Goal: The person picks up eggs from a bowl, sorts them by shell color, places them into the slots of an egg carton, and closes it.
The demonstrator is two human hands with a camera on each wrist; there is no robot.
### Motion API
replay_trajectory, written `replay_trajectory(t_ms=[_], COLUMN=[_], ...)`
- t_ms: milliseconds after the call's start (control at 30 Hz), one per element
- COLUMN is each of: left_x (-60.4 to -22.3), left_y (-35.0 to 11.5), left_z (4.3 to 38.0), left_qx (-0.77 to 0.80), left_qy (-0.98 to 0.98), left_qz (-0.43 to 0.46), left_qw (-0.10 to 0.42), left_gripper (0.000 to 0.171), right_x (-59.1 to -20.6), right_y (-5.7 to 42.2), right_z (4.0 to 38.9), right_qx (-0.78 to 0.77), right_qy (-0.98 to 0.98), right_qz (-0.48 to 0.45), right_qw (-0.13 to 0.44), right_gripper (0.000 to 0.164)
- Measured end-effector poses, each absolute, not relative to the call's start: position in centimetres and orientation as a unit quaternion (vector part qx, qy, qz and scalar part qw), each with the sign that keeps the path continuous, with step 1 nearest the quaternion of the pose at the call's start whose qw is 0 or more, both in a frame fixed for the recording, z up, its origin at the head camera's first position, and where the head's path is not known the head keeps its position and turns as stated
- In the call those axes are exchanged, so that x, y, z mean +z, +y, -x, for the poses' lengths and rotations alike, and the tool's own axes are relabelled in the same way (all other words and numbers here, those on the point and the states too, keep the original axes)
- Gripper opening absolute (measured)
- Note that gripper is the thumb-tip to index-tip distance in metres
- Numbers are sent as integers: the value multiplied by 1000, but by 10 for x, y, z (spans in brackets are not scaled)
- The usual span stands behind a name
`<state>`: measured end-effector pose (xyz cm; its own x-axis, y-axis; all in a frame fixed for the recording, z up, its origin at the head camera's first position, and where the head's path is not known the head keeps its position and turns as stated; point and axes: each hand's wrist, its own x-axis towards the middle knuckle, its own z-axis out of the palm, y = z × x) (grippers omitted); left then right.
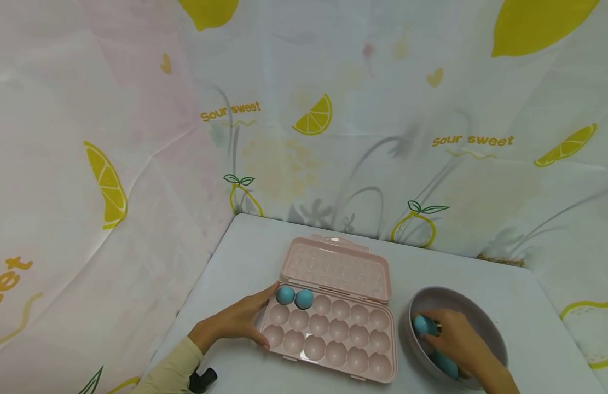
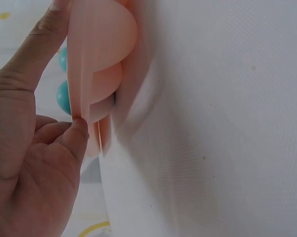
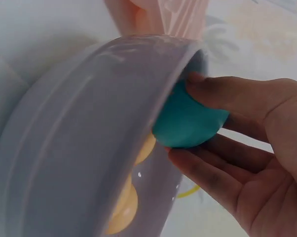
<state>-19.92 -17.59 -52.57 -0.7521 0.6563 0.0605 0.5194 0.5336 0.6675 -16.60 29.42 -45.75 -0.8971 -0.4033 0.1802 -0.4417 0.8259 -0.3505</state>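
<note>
A pink plastic egg box (image 1: 328,334) lies with its lid (image 1: 338,268) folded back, two blue eggs (image 1: 304,299) in the far left cups. My left hand (image 1: 239,317) grips the box's left end, thumb and fingers at the rim (image 2: 79,64). Over the grey bowl (image 1: 488,328) on the right, my right hand (image 1: 453,336) pinches a blue egg (image 3: 188,118) between thumb and fingers, just inside the bowl's rim. Another blue egg (image 1: 444,365) lies in the bowl below that hand. Yellowish eggs (image 3: 126,210) show inside the bowl in the right wrist view.
The white table (image 1: 235,268) meets a lemon-print backdrop (image 1: 333,180) at its back and left side. A small black object (image 1: 203,379) is by the left sleeve (image 1: 173,366). The bowl stands close to the box's right end.
</note>
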Motion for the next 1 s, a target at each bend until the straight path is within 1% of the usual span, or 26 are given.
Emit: replay_trajectory(t_ms=[100,167,267,400,500,600,733,833,1000], left_x=[-526,-526,-525,-524,-523,-523,-524,-525,-524], left_y=[-176,-176,-175,-176,-176,-176,-176,-176,-176], left_z=[199,199,199,199,199,198,198,197,197], left_qx=[347,350,351,346,346,350,351,350,354], left_qy=[868,866,864,867,867,865,864,864,865], left_qz=[-341,-343,-347,-346,-345,-346,-347,-347,-341], left_qw=[99,100,100,98,97,98,100,100,103], left_gripper=[126,125,125,125,125,125,126,126,125], right_x=[-450,-446,-440,-437,-435,-434,-433,-434,-434], right_y=[291,288,284,275,266,254,239,229,214], right_z=[166,166,166,167,169,170,175,180,185], right_qx=[206,205,204,212,222,219,240,277,304], right_qy=[-957,-959,-962,-956,-950,-954,-946,-927,-912], right_qz=[-201,-187,-164,-169,-181,-161,-173,-213,-242], right_qw=[44,53,74,109,123,123,136,135,128], right_gripper=[23,23,28,37,43,44,45,45,45])
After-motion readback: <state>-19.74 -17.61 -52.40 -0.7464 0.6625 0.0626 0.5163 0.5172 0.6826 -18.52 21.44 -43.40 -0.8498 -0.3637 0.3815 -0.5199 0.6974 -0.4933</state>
